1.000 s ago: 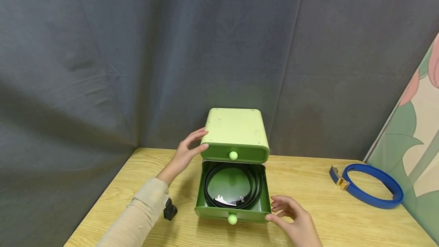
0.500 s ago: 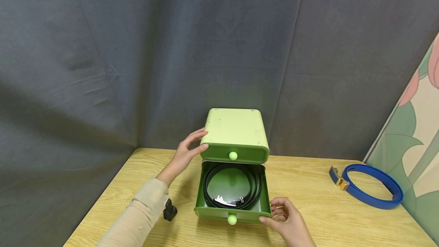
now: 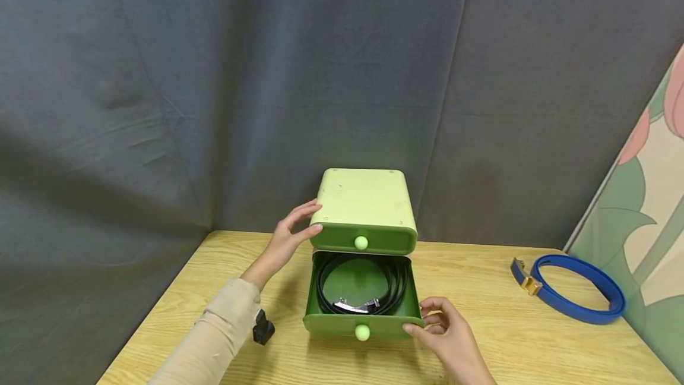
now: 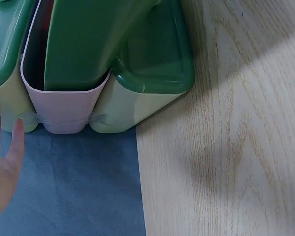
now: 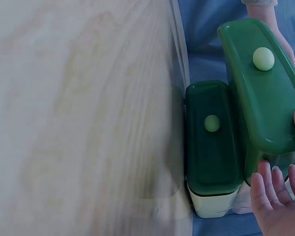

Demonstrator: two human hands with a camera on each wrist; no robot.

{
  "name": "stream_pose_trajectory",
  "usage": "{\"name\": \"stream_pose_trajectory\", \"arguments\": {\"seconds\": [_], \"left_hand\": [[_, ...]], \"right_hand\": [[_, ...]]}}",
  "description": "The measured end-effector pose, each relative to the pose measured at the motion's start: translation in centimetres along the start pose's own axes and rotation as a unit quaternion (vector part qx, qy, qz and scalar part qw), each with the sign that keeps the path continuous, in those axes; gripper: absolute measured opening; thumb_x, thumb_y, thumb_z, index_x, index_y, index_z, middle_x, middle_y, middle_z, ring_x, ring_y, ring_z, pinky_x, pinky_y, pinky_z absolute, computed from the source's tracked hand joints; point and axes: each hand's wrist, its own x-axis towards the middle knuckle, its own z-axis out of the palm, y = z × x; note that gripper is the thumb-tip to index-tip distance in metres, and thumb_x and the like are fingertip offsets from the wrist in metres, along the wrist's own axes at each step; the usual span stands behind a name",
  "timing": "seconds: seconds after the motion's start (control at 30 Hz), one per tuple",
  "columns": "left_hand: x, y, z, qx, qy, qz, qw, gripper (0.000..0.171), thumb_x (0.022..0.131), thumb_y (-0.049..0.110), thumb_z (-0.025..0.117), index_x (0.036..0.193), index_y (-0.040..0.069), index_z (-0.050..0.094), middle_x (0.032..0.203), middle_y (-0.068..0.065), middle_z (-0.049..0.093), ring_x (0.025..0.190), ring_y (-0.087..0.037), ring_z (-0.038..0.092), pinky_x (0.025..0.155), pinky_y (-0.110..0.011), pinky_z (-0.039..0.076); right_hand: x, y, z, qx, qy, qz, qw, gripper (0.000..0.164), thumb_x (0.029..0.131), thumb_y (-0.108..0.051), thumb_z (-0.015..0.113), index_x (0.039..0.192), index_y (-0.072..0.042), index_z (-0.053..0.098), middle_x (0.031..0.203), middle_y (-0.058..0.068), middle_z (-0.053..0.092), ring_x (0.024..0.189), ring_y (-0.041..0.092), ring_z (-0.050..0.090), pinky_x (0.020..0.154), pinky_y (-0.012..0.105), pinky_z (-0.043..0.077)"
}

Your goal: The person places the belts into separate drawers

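A small stacked drawer cabinet (image 3: 367, 198) with a pale yellow-green top stands on the table. Below its top tier, a green drawer (image 3: 320, 327) is pulled out, with a coiled black belt (image 3: 396, 290) inside and its silver buckle near the front. My left hand (image 3: 283, 248) rests against the cabinet's upper left side, fingers fairly straight and thumb at the front edge. At the drawer's front right corner, my right hand (image 3: 449, 337) holds on, thumb on the front face and fingers along the side. The right wrist view shows this drawer's front (image 5: 268, 98) and round knob.
A coiled blue belt (image 3: 579, 290) with a gold buckle lies at the table's right. A small black object (image 3: 263, 328) shows by the left wrist. Grey curtain (image 3: 342, 76) hangs behind, and a floral panel (image 3: 641, 212) stands at the right.
My right hand has come left onto the drawer's corner, its thumb now on the front. The drawer's front edge sits slightly higher in view. My left hand stays at the cabinet's side.
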Motion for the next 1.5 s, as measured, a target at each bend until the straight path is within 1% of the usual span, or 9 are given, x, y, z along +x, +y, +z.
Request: {"name": "stream_pose_trajectory", "arguments": {"seconds": [0.13,0.27,0.37,0.53,0.67,0.83,1.0,1.17,1.5], "left_hand": [[0.0,-0.1,-0.1,-0.001,-0.002,-0.004,1.0,0.046,0.095,0.015,0.068,0.139,0.01,0.057,0.154,-0.003,0.04,0.134,-0.028,0.043,0.111,-0.056,0.027],[-0.1,-0.2,-0.1,0.001,-0.001,-0.008,1.0,0.045,0.095,0.016,0.068,0.139,0.013,0.058,0.153,0.001,0.041,0.133,-0.026,0.043,0.11,-0.056,0.028],[-0.1,-0.2,0.0,0.001,-0.002,-0.009,1.0,0.045,0.095,0.017,0.068,0.138,0.015,0.058,0.153,0.003,0.041,0.133,-0.025,0.043,0.111,-0.057,0.027],[-0.3,-0.2,0.0,-0.002,-0.004,-0.006,1.0,0.045,0.095,0.017,0.068,0.139,0.014,0.058,0.154,0.002,0.04,0.134,-0.026,0.043,0.112,-0.058,0.024],[-0.3,-0.2,0.1,-0.004,-0.005,-0.005,1.0,0.045,0.096,0.016,0.067,0.14,0.012,0.057,0.155,0.0,0.039,0.135,-0.028,0.041,0.112,-0.059,0.024],[-0.2,-0.2,0.2,-0.003,-0.003,-0.005,1.0,0.044,0.096,0.016,0.066,0.139,0.012,0.057,0.154,0.0,0.04,0.135,-0.026,0.042,0.112,-0.055,0.025],[-0.2,-0.1,0.4,-0.007,0.001,-0.004,1.0,0.044,0.096,0.017,0.067,0.139,0.012,0.057,0.154,0.001,0.04,0.135,-0.024,0.042,0.112,-0.052,0.027],[-0.2,-0.4,0.4,-0.012,0.001,-0.006,0.9999,0.045,0.095,0.017,0.067,0.14,0.013,0.057,0.154,0.001,0.039,0.136,-0.024,0.04,0.112,-0.054,0.025],[-0.4,-0.4,0.6,-0.014,0.006,-0.005,0.9999,0.045,0.096,0.016,0.067,0.14,0.012,0.057,0.154,0.0,0.04,0.137,-0.024,0.039,0.113,-0.053,0.026]], "right_hand": [[0.6,-0.4,0.1,0.003,0.003,-0.007,1.0,0.051,0.078,-0.021,0.086,0.116,-0.003,0.057,0.106,0.009,0.059,0.084,0.018,0.06,0.069,0.028,0.051],[1.5,-0.6,0.4,0.007,0.009,-0.019,1.0,0.05,0.08,-0.025,0.085,0.116,-0.004,0.058,0.105,0.009,0.059,0.085,0.017,0.061,0.069,0.027,0.051],[2.2,-0.7,0.6,0.019,0.018,-0.029,0.999,0.048,0.08,-0.024,0.085,0.114,-0.003,0.058,0.105,0.009,0.059,0.085,0.015,0.061,0.07,0.027,0.052],[3.1,-0.7,0.9,0.031,0.037,-0.041,0.998,0.048,0.08,-0.022,0.085,0.113,-0.001,0.059,0.104,0.009,0.06,0.086,0.013,0.061,0.071,0.025,0.052],[3.7,-0.6,1.2,0.03,0.05,-0.048,0.997,0.048,0.08,-0.024,0.085,0.114,0.0,0.059,0.108,0.01,0.06,0.086,0.013,0.059,0.071,0.024,0.052],[4.3,-0.4,1.6,0.022,0.075,-0.063,0.995,0.048,0.081,-0.024,0.085,0.114,0.0,0.06,0.112,0.011,0.06,0.086,0.011,0.059,0.07,0.022,0.052],[5.2,-0.4,2.1,0.019,0.101,-0.079,0.992,0.046,0.081,-0.022,0.084,0.113,-0.001,0.058,0.107,0.011,0.061,0.087,0.01,0.058,0.071,0.02,0.049],[5.8,-0.5,2.4,0.021,0.117,-0.095,0.988,0.05,0.082,-0.023,0.084,0.115,0.002,0.055,0.105,0.011,0.059,0.088,0.01,0.057,0.07,0.019,0.048],[6.8,0.0,2.7,0.029,0.126,-0.09,0.988,0.051,0.082,-0.026,0.083,0.115,0.0,0.055,0.104,0.009,0.056,0.085,0.009,0.055,0.066,0.02,0.047]]}}
